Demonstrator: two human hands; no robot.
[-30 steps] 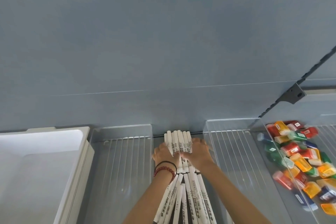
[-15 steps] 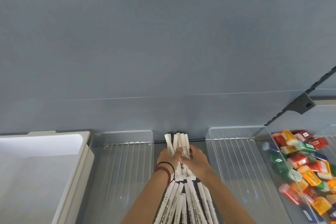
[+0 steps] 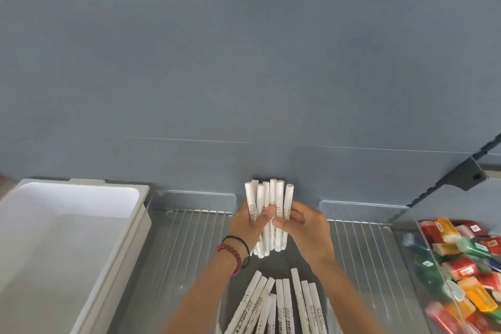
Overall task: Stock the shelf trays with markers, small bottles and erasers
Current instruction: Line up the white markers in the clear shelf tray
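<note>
Both forearms reached forward side by side, wrists close together. The left hand (image 3: 248, 225), with bracelets (image 3: 235, 255) at its wrist, curled fingers and thumb round a bundle of white markers (image 3: 271, 198) from the left. The right hand (image 3: 305, 228) clasped the same bundle from the right, its thumb across the barrels. The bundle stood nearly upright over the far end of the slot between the left clear tray (image 3: 189, 238) and the right clear tray (image 3: 366, 247), its lower ends above the loose markers (image 3: 283, 304) lying nearer the person. A second earlier those markers lay flat under both hands; since then they had been gathered and tipped up.
</note>
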